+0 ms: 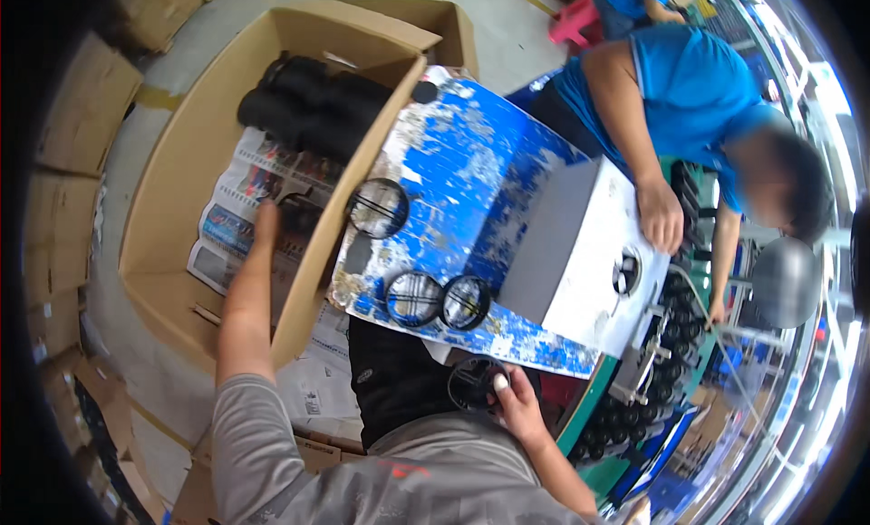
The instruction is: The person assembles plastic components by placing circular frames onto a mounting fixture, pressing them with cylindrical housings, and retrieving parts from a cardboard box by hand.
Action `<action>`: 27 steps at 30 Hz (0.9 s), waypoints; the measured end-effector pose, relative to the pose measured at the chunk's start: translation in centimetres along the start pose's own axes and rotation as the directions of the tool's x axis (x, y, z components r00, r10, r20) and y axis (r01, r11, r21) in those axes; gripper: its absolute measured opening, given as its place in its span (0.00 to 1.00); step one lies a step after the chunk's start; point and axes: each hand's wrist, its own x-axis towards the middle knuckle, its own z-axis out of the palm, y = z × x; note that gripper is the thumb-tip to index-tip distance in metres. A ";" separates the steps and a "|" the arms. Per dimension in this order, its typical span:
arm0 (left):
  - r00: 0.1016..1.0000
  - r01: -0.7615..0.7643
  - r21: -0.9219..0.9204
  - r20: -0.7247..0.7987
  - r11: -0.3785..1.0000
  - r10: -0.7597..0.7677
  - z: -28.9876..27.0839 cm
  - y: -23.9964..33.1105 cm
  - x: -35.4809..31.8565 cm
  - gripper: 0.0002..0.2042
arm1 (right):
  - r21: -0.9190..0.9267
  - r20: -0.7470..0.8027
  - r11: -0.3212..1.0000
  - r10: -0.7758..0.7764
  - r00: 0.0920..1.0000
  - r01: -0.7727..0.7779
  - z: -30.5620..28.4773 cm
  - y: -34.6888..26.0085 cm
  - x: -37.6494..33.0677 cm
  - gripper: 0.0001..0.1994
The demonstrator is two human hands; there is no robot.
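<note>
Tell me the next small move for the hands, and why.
Probably bring the black ring in the right hand toward the cardboard box: that ring is held close to the body, while the left hand is inside the box, over newspaper and near black parts.

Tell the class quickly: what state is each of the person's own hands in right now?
Left hand: inside the cardboard box; open or closed cannot be told.
Right hand: closed, holding a black ring.
</note>
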 end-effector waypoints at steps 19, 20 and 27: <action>0.831 -0.497 -0.424 -0.483 0.757 0.276 -12.7 35.7 -23.0 0.13 | -0.114 -0.032 0.908 -0.409 0.912 0.403 -6.0 -7.1 -3.4 0.17; 0.814 -0.505 -0.308 -0.482 0.807 0.325 -12.9 35.2 -22.4 0.14 | -0.120 -0.024 0.894 -0.437 0.899 0.432 -5.9 -7.1 -3.6 0.17; 0.680 -0.708 -0.541 -0.349 0.454 0.645 -20.2 44.8 -40.7 0.20 | -0.086 -0.118 0.916 -0.399 0.909 0.391 -11.3 -7.0 -5.9 0.15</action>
